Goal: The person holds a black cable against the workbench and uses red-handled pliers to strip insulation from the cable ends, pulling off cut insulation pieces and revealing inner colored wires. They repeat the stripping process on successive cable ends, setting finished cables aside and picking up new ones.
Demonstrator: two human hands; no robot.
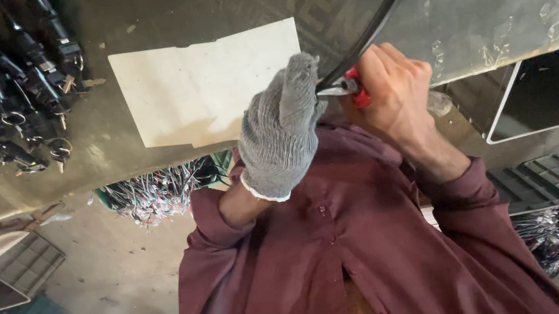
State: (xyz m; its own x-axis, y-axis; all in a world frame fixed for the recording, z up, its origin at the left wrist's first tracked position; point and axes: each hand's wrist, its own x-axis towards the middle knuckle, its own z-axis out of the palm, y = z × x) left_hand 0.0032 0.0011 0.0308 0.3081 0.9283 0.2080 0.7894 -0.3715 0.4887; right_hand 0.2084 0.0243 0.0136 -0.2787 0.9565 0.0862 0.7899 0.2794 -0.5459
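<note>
Just one view here, from a camera worn on the person's head, pointing steeply down along their own chest. It looks flipped: the maroon shirt fills the bottom middle and the arms reach up into the frame, so the counter runs across the top. It sits really close, with the gloved left hand and bare right hand nearly dead centre and large. A white sheet lies flat just beyond them. The floor shows low at the left, and crates sit off to the right edge. There's no second view, so nothing overlaps.
</note>
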